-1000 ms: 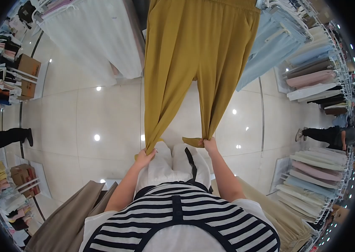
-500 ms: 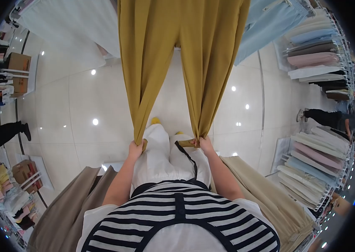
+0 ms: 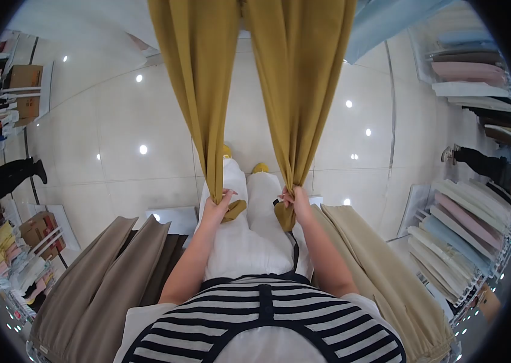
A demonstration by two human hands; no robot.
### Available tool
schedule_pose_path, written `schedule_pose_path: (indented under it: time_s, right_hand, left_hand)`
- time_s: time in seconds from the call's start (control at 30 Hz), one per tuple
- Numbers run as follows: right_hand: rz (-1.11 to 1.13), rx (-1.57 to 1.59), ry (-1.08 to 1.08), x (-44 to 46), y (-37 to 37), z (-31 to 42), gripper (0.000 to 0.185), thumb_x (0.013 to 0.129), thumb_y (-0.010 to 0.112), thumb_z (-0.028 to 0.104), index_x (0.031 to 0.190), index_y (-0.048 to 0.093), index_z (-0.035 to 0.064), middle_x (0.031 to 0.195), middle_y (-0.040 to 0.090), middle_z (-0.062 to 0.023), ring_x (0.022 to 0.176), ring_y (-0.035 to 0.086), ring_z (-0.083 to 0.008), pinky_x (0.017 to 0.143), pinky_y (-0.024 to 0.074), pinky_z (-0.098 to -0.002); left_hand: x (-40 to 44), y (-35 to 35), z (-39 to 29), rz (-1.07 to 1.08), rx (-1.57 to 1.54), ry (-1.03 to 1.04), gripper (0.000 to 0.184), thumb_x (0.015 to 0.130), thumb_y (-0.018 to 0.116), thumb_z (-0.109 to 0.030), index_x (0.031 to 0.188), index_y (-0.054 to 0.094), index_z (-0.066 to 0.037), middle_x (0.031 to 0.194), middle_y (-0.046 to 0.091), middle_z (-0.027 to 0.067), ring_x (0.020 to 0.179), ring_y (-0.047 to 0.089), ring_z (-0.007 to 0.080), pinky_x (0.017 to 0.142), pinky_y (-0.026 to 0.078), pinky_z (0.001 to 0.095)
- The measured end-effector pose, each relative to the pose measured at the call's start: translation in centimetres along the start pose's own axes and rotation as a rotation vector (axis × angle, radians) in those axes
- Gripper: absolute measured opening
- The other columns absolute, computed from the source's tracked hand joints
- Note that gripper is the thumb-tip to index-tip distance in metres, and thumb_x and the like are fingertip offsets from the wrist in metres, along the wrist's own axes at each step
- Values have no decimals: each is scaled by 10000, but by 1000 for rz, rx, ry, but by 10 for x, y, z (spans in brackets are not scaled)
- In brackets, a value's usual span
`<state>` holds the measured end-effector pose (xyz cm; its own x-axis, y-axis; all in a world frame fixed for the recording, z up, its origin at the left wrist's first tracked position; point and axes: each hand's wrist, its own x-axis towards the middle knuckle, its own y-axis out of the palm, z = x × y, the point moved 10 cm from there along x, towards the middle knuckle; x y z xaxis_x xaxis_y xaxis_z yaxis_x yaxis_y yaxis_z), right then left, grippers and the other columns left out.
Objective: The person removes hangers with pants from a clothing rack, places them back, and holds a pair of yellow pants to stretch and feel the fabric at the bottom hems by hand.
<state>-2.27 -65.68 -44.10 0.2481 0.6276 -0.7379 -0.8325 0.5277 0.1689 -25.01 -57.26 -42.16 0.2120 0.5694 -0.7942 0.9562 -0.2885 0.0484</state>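
Mustard trousers (image 3: 298, 78) stretch down toward me from the top of the view, their waist out of frame. My left hand (image 3: 216, 209) is closed round the lower end of the left leg, and the hem sticks out beside its fingers. Gathered cloth of the right leg is in my right hand (image 3: 295, 201), with the hem hanging below the fingers. Both hands are over my white trousers (image 3: 240, 242). A black strap (image 3: 296, 251) hangs near my right forearm.
Brown trousers (image 3: 104, 272) hang at the lower left, beige ones (image 3: 376, 266) at the lower right. Clothes racks line both sides, with cardboard boxes (image 3: 26, 85) at the left. Legs of people in black (image 3: 10, 175) show at both edges. Pale blue trousers (image 3: 388, 21) hang at the top.
The mustard trousers' upper part has slid up out of view, and the legs now look longer and more stretched. Both hands keep hold of the leg ends; more of the brown trousers shows.
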Motion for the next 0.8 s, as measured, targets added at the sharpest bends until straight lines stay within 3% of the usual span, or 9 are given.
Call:
schedule_pose_path:
  time_s: [0.17, 0.27, 0.37, 0.4, 0.5, 0.6, 0.7, 0.73, 0.8]
  right_hand:
    - [45, 58, 29, -20, 18, 3, 394, 882, 322, 323, 720, 504, 14, 491, 367, -5, 453, 372, -105, 698, 444, -297]
    - [112, 77, 135, -33, 35, -6, 448, 902, 321, 382, 721, 506, 17, 502, 388, -10, 449, 365, -104, 520, 389, -249]
    - [205, 94, 129, -46, 56, -2, 499, 916, 307, 430, 721, 514, 19, 520, 415, -20, 455, 385, -110, 471, 357, -239]
    - [216, 49, 142, -51, 62, -1, 535, 921, 236, 483, 751, 494, 46, 487, 351, 17, 446, 387, -111, 548, 406, -248]
    - [161, 62, 199, -57, 66, -14, 510, 921, 302, 457, 770, 516, 20, 551, 472, -37, 466, 453, -141, 492, 405, -262]
    - [238, -89, 228, -61, 69, -22, 495, 917, 324, 451, 807, 519, 9, 610, 528, -72, 510, 501, -155, 504, 419, -267]
    - [249, -174, 144, -61, 67, -12, 446, 903, 408, 379, 1029, 528, -32, 849, 570, -59, 730, 504, -113, 632, 417, -250]
    - [244, -165, 65, -57, 67, -1, 387, 888, 467, 311, 1087, 499, -20, 906, 566, -62, 815, 529, -137, 694, 435, -261]
    - [209, -91, -39, -55, 69, 28, 398, 877, 486, 297, 1121, 480, -18, 941, 560, -62, 849, 523, -148, 731, 423, -260]
  left_hand:
    - [-15, 38, -25, 195, 84, 54, 203, 833, 541, -156, 998, 572, -43, 558, 376, -62, 498, 334, 38, 466, 265, 199]
    - [-22, 60, -31, 300, 92, 69, 267, 819, 542, -135, 1067, 540, -39, 566, 384, -57, 520, 356, 39, 482, 281, 197]
    - [-28, 78, -28, 366, 42, 47, 339, 809, 560, -142, 1120, 502, -22, 607, 425, -44, 544, 387, 45, 504, 307, 192]
    - [-30, 82, -26, 386, 4, 27, 371, 808, 574, -156, 1137, 486, -9, 635, 457, -35, 555, 406, 50, 516, 323, 188]
    - [-40, 92, -26, 347, -20, -48, 424, 803, 608, -204, 1139, 471, 16, 704, 515, -13, 575, 440, 62, 532, 350, 188]
    - [-38, 91, -31, 305, -34, 69, 378, 785, 652, -221, 1046, 511, 12, 695, 546, 7, 576, 481, 66, 501, 382, 215]
    - [-37, 83, -20, 324, 26, -65, 362, 787, 651, -245, 1018, 517, 0, 710, 545, 6, 573, 478, 68, 480, 371, 214]
    - [-34, 78, -16, 311, 62, -47, 345, 806, 626, -275, 1004, 522, -12, 710, 539, 0, 565, 464, 64, 478, 363, 205]
    - [-30, 74, -3, 310, 0, -73, 328, 820, 605, -289, 993, 526, -22, 698, 526, -10, 559, 455, 67, 475, 360, 211]
